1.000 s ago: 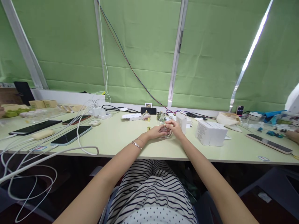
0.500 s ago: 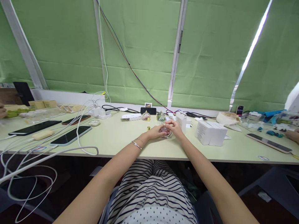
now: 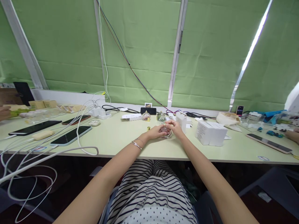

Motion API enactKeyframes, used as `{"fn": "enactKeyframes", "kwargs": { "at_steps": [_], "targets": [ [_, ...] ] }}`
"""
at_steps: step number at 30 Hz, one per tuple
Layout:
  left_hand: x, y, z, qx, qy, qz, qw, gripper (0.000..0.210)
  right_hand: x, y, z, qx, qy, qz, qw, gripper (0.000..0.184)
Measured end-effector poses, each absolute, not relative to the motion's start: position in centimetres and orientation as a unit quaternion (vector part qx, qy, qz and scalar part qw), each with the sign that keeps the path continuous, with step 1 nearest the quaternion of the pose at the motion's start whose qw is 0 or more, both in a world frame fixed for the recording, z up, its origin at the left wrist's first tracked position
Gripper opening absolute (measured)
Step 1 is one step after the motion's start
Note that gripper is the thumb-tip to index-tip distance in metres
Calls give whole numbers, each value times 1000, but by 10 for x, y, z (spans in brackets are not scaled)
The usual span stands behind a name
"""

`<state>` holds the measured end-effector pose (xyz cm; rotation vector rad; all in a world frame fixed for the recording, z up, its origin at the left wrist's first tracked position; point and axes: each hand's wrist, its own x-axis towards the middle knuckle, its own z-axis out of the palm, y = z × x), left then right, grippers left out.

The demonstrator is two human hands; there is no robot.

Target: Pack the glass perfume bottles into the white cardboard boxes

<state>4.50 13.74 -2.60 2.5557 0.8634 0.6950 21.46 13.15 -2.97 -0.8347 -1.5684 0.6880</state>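
Note:
My left hand (image 3: 157, 132) rests on the table, its fingers wrapped round a round clear glass perfume bottle (image 3: 167, 133) with a pinkish tint. At the top of that bottle, my right hand (image 3: 174, 127) has thumb and fingertips pinched together; the small part between them is hidden. Just beyond stand a pinkish round bottle (image 3: 146, 117) with a gold top and a greenish round bottle (image 3: 161, 117). To the left of my hands, a small gold cap (image 3: 149, 128) is on the table. An upright white box (image 3: 181, 120) stands close behind my right hand.
White boxes (image 3: 210, 133) stand to the right, and an opened flat carton (image 3: 132, 117) lies behind. A black phone (image 3: 148, 111) leans at the back. Phones and white cables (image 3: 81, 140) cover the left side. Other people's hands show at both edges, near a phone (image 3: 268, 143) on the right.
My hands stay almost in place round the bottle, with only a slight shift of the right fingers at its top. At the far left, another person's hand reaches further into view.

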Motion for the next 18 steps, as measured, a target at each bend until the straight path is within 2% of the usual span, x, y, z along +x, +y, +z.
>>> {"fn": "enactKeyframes", "kwargs": {
  "at_steps": [18],
  "targets": [
    [45,139,-27,904,295,248,186,55,217,137,-33,-345,-679,309,570,21]
  ]
}}
